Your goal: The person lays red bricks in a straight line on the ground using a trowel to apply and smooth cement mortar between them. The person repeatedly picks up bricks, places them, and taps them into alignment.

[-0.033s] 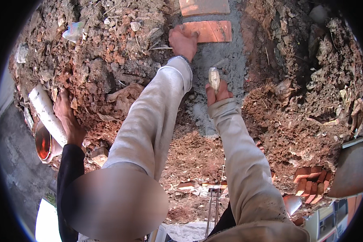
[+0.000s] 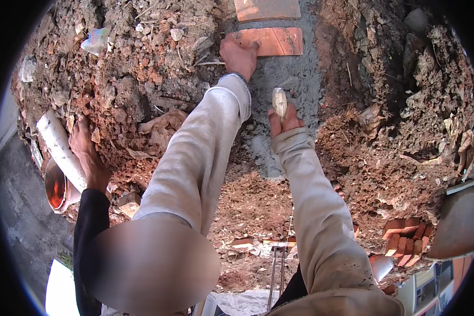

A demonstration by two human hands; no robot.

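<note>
My left hand (image 2: 239,54) lies at the left end of an orange-red brick (image 2: 279,41), fingers over its top and side. The brick sits flat on a strip of wet grey mortar (image 2: 284,71). A second brick (image 2: 267,9) lies just beyond it, with a mortar-filled gap between them. Closer to me, my right hand (image 2: 285,124) is closed around the pale wooden handle (image 2: 280,104) of a tool, held low over the mortar. The handle's end points away from me; the rest of the tool is hidden by my hand and sleeve.
Rough soil (image 2: 147,63) and rubble flank the mortar strip. At left are a bare foot (image 2: 87,152), a white pipe (image 2: 61,150) and a bucket-like container (image 2: 56,188). Stacked bricks (image 2: 408,239) lie at lower right. A thin string (image 2: 290,221) runs near my right forearm.
</note>
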